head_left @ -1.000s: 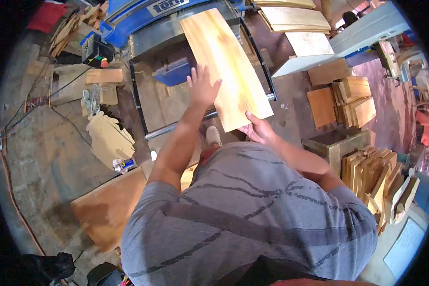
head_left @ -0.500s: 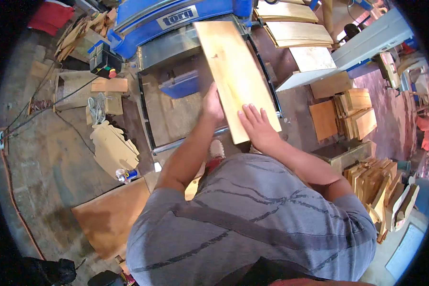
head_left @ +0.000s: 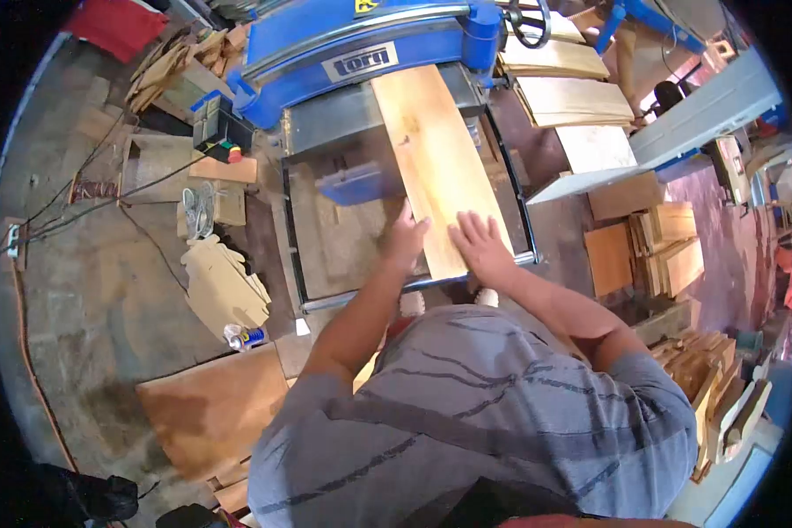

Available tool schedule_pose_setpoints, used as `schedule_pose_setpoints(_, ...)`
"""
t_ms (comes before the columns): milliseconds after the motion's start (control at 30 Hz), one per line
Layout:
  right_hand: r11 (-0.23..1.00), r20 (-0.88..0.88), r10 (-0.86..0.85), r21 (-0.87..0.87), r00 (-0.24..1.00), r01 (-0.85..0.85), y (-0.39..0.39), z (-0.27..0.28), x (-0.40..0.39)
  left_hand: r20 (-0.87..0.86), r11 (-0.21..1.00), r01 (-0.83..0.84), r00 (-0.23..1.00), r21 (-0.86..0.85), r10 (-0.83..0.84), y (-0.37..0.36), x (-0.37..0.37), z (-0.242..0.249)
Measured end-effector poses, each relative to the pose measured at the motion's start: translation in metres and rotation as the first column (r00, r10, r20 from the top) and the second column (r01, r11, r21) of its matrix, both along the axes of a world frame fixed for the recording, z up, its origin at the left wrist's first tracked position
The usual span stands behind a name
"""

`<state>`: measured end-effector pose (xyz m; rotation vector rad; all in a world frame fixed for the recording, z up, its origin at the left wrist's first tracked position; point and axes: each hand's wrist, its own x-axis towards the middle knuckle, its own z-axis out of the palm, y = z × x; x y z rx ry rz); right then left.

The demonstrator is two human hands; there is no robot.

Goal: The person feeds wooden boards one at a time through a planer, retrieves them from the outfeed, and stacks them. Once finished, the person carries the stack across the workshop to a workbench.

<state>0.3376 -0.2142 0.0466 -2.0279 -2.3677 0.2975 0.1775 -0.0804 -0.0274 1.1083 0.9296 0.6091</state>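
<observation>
A long light wooden board (head_left: 440, 167) with a dark knot lies lengthwise ahead of me. Its far end meets the black bed of a blue machine (head_left: 277, 53) lettered "torq". My left hand (head_left: 407, 239) grips the board's left edge near the close end, thumb on top and fingers hidden beneath. Flat on the upper face at the close right corner rests my right hand (head_left: 486, 253), its fingers stretched out. Below the board is the machine's open black frame (head_left: 295, 255), with a blue box (head_left: 350, 185) inside it.
A black control box with a red button (head_left: 223, 128) stands left of the machine. Board stacks (head_left: 572, 101) lie to the right, beside a pale grey beam (head_left: 708, 110). Cables (head_left: 62, 216), a spray can (head_left: 243, 336) and a plywood sheet (head_left: 211, 405) are on the left floor.
The board's far end has come up against the machine's bed, and the board now lies straighter. My left hand has shifted toward its close end, with the thumb now over the edge.
</observation>
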Motion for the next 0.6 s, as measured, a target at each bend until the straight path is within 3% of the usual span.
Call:
schedule_pose_setpoints(67,1.000,0.013,-0.022,-0.010,1.000,0.022,0.007,-0.013,0.020,0.206,0.994,0.014,0.979,-0.110,0.008,0.002,0.010,0.005)
schedule_pose_setpoints(133,1.000,0.038,-0.014,0.020,0.999,0.013,0.013,-0.020,0.034,0.217,0.988,0.041,0.976,-0.146,-0.009,0.006,0.019,0.012)
schedule_pose_setpoints(167,0.995,0.035,-0.006,0.103,0.999,0.002,0.026,-0.029,0.044,-0.245,0.929,0.110,0.969,0.352,-0.022,0.011,0.028,0.024)
schedule_pose_setpoints(200,0.994,0.039,-0.009,0.111,0.999,0.005,0.031,-0.038,0.047,-0.603,0.641,0.362,0.772,0.677,0.201,0.012,0.032,0.034)
schedule_pose_setpoints(233,0.997,0.042,-0.014,0.076,0.999,0.011,0.040,-0.041,0.049,-0.666,0.565,0.523,0.743,0.638,0.065,0.016,0.032,0.046)
schedule_pose_setpoints(300,0.999,0.084,-0.036,0.012,0.996,0.035,0.062,-0.032,0.050,-0.845,0.409,0.791,0.528,0.455,-0.081,0.005,0.042,0.066)
schedule_pose_setpoints(333,0.997,0.062,-0.067,0.047,0.996,0.064,0.075,-0.041,0.050,-0.838,0.399,0.812,0.520,0.426,-0.164,0.004,0.043,0.051)
schedule_pose_setpoints(367,0.999,0.212,-0.031,-0.005,0.977,0.032,0.084,-0.033,0.046,-0.898,0.342,0.878,0.406,0.334,-0.166,0.002,0.046,0.059)
schedule_pose_setpoints(400,0.998,0.254,-0.057,0.042,0.966,0.048,0.091,-0.043,0.040,-0.904,0.254,0.882,0.423,0.397,-0.059,0.005,0.046,0.044)
schedule_pose_setpoints(433,0.998,0.237,-0.053,0.039,0.970,0.045,0.094,-0.038,0.041,-0.917,0.262,0.887,0.399,0.380,-0.019,0.006,0.051,0.046)
schedule_pose_setpoints(467,0.989,0.131,-0.075,0.140,0.989,0.057,0.100,-0.071,0.048,-0.912,0.211,0.889,0.408,0.407,0.044,0.010,0.052,0.028)
schedule_pose_setpoints(500,0.998,0.117,-0.058,-0.008,0.991,0.059,0.102,-0.046,0.048,-0.870,0.135,0.867,0.451,0.480,0.200,0.014,0.053,0.001)
schedule_pose_setpoints(533,0.997,0.132,-0.080,0.017,0.988,0.078,0.104,-0.035,0.051,-0.813,0.053,0.848,0.486,0.528,0.321,0.022,0.053,-0.028)
schedule_pose_setpoints(600,0.995,0.069,-0.068,-0.067,0.995,0.072,0.108,-0.026,0.049,-0.896,0.198,0.874,0.430,0.443,0.108,0.031,0.055,0.008)
